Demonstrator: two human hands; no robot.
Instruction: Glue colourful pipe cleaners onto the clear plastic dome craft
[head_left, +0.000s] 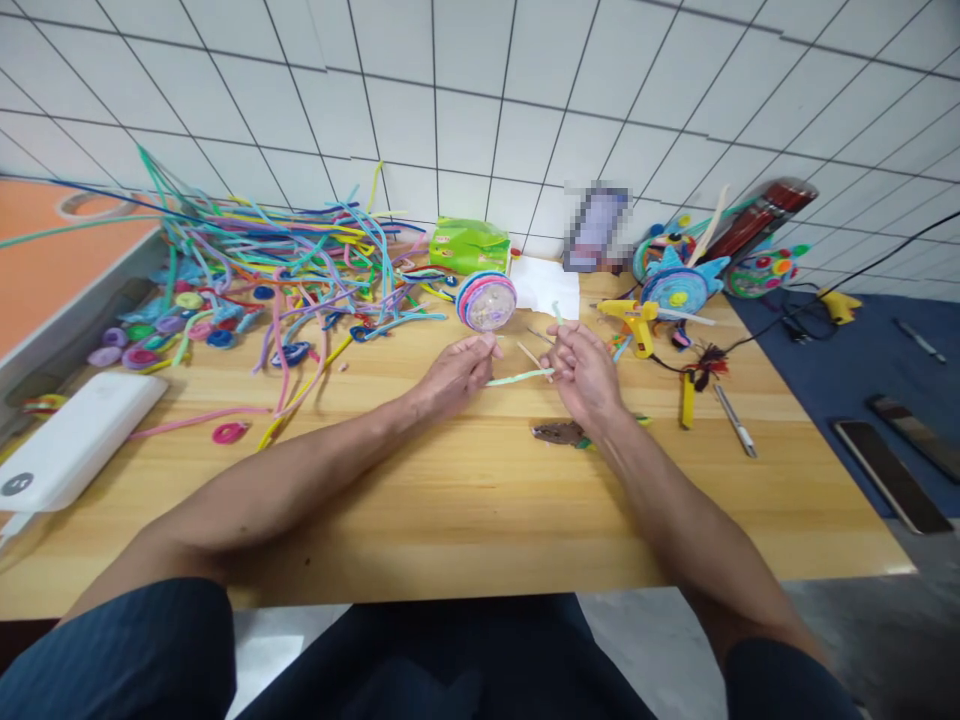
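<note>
A pale green pipe cleaner [521, 378] stretches between my two hands above the wooden table. My left hand [463, 365] pinches one end of it, fingers closed. Curled fingers of my right hand [583, 368] grip the other part, and a short pale green tip sticks up above them. Just behind my left hand stands a round piece wound in pink, blue and purple pipe cleaner [486, 302]. Pliers [559, 433] with dark jaws lie under my right wrist, their handles partly hidden. A thin wooden stick [531, 354] shows beside my right fingers.
Loose coloured pipe cleaners [300, 260] and small coils heap up at the left. A white power bank [79, 440] lies in front. Rightward are a yellow glue gun [637, 325], a blue round craft piece [679, 292], a craft knife [735, 420] and phones [889, 475]. Green tissue pack [469, 245] behind.
</note>
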